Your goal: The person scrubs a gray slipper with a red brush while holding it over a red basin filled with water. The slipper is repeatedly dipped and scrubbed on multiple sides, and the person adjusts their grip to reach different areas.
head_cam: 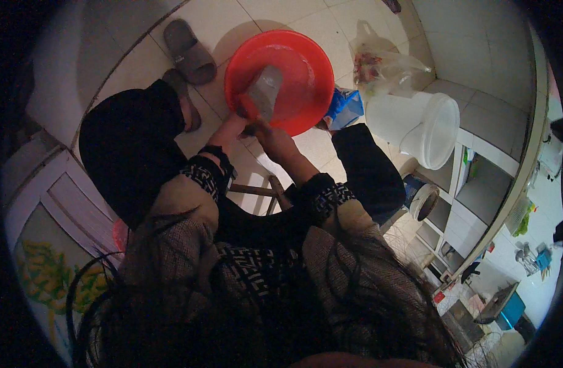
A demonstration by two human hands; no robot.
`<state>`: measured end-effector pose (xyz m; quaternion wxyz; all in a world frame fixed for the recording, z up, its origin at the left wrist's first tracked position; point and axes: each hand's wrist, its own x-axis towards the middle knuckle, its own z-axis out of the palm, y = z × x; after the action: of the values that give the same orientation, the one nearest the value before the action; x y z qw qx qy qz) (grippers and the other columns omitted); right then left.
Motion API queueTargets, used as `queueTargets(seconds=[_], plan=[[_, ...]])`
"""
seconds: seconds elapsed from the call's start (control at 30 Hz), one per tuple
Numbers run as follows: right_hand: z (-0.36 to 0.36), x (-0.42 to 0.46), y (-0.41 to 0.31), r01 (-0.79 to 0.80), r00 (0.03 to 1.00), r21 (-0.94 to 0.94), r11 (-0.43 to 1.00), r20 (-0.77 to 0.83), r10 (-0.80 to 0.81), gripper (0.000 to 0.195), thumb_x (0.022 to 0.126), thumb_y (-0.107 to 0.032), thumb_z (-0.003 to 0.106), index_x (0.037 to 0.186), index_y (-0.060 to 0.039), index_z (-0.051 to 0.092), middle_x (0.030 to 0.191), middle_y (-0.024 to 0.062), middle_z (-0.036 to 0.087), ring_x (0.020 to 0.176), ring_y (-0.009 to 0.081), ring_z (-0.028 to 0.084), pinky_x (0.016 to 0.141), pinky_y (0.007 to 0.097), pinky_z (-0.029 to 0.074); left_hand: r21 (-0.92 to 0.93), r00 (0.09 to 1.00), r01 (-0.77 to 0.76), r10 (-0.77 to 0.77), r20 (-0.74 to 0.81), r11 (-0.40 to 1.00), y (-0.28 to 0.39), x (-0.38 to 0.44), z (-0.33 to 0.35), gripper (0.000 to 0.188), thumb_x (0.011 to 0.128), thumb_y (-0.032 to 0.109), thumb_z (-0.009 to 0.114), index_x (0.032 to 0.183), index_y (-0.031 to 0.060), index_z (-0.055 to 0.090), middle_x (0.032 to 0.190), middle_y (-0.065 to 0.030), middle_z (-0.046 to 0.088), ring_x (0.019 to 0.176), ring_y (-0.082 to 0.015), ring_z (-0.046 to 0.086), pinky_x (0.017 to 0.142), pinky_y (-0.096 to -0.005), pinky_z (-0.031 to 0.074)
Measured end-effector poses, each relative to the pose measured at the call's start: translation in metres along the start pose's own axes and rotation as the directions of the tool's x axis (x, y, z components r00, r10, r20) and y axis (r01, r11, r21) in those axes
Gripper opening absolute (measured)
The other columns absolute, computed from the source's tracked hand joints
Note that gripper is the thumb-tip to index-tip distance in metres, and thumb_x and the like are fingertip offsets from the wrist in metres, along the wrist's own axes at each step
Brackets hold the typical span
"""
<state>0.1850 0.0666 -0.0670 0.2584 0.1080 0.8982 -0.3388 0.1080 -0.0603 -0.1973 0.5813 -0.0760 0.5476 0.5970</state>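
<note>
A red plastic basin (311, 99) stands on the tiled floor between my legs. My left hand (234, 125) and my right hand (271, 138) meet over its near rim, close together. An orange-red elongated thing (248, 106) appears gripped by my left hand; shadow hides most of those fingers. My right hand is closed at the near end of a broad, flat, grey-white piece (267, 89), which points into the basin. Whether that piece is a blade I cannot tell. Its lower end is hidden by my fingers.
Right of the basin are a blue-and-white packet (344, 108), a clear plastic bag with reddish contents (378, 69) and a tipped white bucket (396, 119). A grey slipper (188, 53) lies at the left. White shelving (470, 209) lines the right.
</note>
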Motion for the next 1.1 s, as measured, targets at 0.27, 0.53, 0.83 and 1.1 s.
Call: queueTargets(seconds=[0.27, 0.53, 0.83, 1.1], plan=[[-0.006, 0.018, 0.015, -0.13, 0.976, -0.141, 0.981, 0.158, 0.152, 0.041, 0.091, -0.039, 0.032, 0.126, -0.0174, 0.038, 0.097, 0.0205, 0.061, 0.087, 0.0397, 0.059, 0.075, 0.0477, 0.046, -0.028, 0.975, -0.07, 0.062, -0.212, 0.997, 0.02, -0.021, 0.017, 0.031, 0.078, 0.022, 0.062, 0.104, 0.0078, 0.053, 0.082, -0.0055, 0.059, 0.061, -0.0169, 0.056, 0.038, -0.0283, 0.038], [-0.012, 0.079, 0.063, -0.116, 0.992, -0.13, 0.985, 0.031, 0.121, 0.04, 0.089, -0.034, 0.039, 0.124, -0.0142, 0.042, 0.095, 0.0189, 0.061, 0.085, 0.0378, 0.06, 0.07, 0.0474, 0.048, 0.073, 0.948, 0.064, -0.037, -0.316, 0.995, -0.001, 0.001, 0.009, 0.039, 0.077, 0.017, 0.065, 0.111, 0.0019, 0.052, 0.095, -0.0131, 0.059, 0.073, -0.0233, 0.06, 0.046, -0.0335, 0.051], [-0.018, 0.117, 0.087, -0.277, 0.961, -0.103, 0.955, -0.025, 0.275, 0.041, 0.088, -0.034, 0.038, 0.124, -0.0138, 0.041, 0.093, 0.0224, 0.061, 0.085, 0.0389, 0.06, 0.074, 0.049, 0.047, -0.15, 0.973, 0.031, -0.064, -0.221, 0.988, -0.024, 0.013, 0.002, 0.037, 0.077, 0.017, 0.066, 0.108, 0.0007, 0.054, 0.087, -0.012, 0.061, 0.066, -0.0222, 0.06, 0.047, -0.0351, 0.05], [-0.008, 0.121, 0.085, -0.379, 0.921, 0.072, 0.923, -0.069, 0.383, 0.036, 0.088, -0.029, 0.039, 0.118, -0.0089, 0.045, 0.095, 0.025, 0.06, 0.087, 0.0416, 0.058, 0.074, 0.049, 0.046, 0.007, 0.955, 0.128, -0.121, -0.272, 0.992, -0.019, 0.014, 0.003, 0.04, 0.075, 0.021, 0.069, 0.106, 0.0, 0.056, 0.079, -0.0122, 0.062, 0.059, -0.0218, 0.061, 0.047, -0.0334, 0.051]])
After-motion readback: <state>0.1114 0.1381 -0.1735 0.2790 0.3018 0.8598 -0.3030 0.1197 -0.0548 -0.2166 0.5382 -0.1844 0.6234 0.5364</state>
